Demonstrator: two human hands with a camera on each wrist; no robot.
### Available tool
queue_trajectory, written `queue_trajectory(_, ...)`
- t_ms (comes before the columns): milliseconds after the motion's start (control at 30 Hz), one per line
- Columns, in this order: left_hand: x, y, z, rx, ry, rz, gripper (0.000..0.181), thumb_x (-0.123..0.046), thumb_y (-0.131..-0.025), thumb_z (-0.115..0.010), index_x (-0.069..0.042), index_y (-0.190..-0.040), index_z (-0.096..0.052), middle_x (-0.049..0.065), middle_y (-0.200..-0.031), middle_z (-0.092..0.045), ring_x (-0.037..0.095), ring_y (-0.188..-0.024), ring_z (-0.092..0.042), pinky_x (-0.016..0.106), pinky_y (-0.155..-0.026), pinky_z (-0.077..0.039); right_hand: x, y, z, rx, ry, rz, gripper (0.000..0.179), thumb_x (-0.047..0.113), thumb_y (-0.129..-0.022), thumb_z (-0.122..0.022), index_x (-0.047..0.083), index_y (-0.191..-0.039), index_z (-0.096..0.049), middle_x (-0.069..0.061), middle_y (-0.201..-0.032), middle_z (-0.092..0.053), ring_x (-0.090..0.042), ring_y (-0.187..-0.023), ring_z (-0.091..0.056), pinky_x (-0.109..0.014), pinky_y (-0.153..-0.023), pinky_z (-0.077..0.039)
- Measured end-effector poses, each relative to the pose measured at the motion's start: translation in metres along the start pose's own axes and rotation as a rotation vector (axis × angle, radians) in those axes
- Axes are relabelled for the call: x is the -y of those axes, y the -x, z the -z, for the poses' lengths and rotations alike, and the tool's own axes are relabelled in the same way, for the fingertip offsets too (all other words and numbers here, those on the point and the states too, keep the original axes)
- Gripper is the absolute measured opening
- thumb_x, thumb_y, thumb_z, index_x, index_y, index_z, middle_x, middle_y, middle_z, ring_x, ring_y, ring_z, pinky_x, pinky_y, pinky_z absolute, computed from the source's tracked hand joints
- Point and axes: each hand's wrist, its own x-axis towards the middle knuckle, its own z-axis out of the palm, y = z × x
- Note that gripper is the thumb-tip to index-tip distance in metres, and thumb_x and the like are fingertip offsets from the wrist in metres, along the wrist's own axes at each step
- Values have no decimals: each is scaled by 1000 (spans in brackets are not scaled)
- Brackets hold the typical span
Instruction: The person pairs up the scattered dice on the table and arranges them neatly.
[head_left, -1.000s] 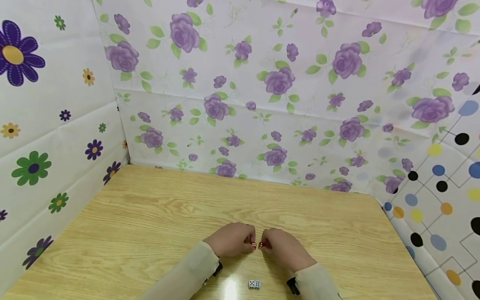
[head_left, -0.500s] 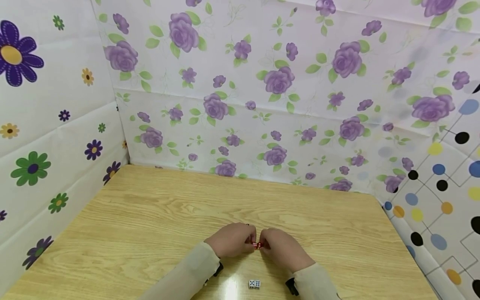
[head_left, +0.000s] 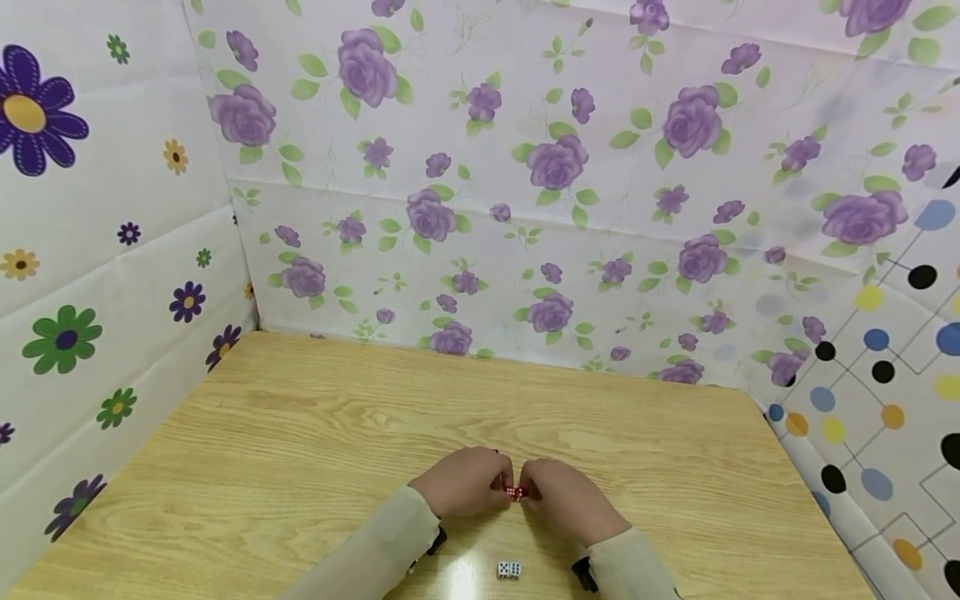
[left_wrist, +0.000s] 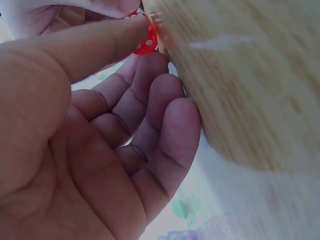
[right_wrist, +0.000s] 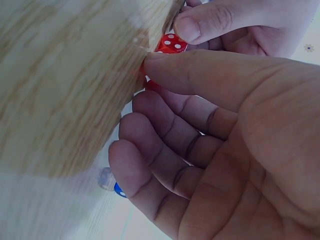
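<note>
In the head view my left hand (head_left: 467, 482) pinches a red die (head_left: 511, 492) with white pips between thumb and fingers, low over the wooden table. Facing it, my right hand (head_left: 568, 500) pinches a second red die (head_left: 521, 493). The two dice sit side by side, fingertips close together. From the left wrist, a spotted red face (left_wrist: 148, 44) shows past my left thumb, the other fingers curled loosely below. In the right wrist view the left hand's die shows its top pips (right_wrist: 172, 42), while my right thumb hides most of the other one.
Two white dice (head_left: 508, 570) with dark pips sit side by side nearer the table's front. Beyond my right fingers, the right wrist view catches part of a blue die (right_wrist: 120, 190) and a clear one-like block (right_wrist: 106, 178). Patterned cloth walls (head_left: 480, 250) border the table (head_left: 360, 400).
One second ago a small gap separated the two red dice; my right hand has moved slightly left and they now meet. In the last half second both hands have stayed nearly still.
</note>
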Motion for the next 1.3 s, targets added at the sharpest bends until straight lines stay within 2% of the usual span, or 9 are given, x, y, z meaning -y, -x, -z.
queue_trajectory(600,0,-2,-2,-8,-12,-9,7,-18,-94,-77,-19,-100,-73,-13,-86,-66,1,-74,-57,24,-72,-50,-5,0,-2,7,-4,-1,10,11,-93,-77,14,-88,-69,10,-79,-61,-4,-71,-55,-29,-66,-49)
queue_trajectory(900,2,-2,-2,-3,46,-4,13,-13,-90,-76,-18,-102,-77,-14,-88,-68,0,-74,-58,23,-73,-52,-4,1,1,39,-43,-18,8,8,-91,-76,12,-91,-70,9,-81,-63,-6,-74,-57,-31,-69,-51)
queue_trajectory(1000,6,0,1,-1,88,-1,11,-15,-92,-74,-18,-103,-76,-13,-83,-66,1,-68,-55,24,-72,-51,-5,3,5,47,-53,-26,8,5,-91,-74,12,-92,-70,9,-82,-62,-6,-74,-56,-31,-69,-50)
queue_trajectory(1133,13,3,15,-53,120,1,8,-20,-97,-70,-17,-104,-72,-11,-76,-61,5,-62,-52,26,-69,-50,-9,6,15,13,-30,-56,6,6,-93,-72,10,-97,-70,7,-80,-59,-8,-71,-52,-32,-67,-49)
queue_trajectory(1300,23,7,33,-154,98,15,14,-24,-100,-70,-14,-109,-68,-9,-77,-58,7,-63,-53,29,-65,-48,-13,8,26,-62,4,-121,11,10,-93,-76,7,-103,-70,6,-79,-56,-11,-69,-49,-33,-65,-46)
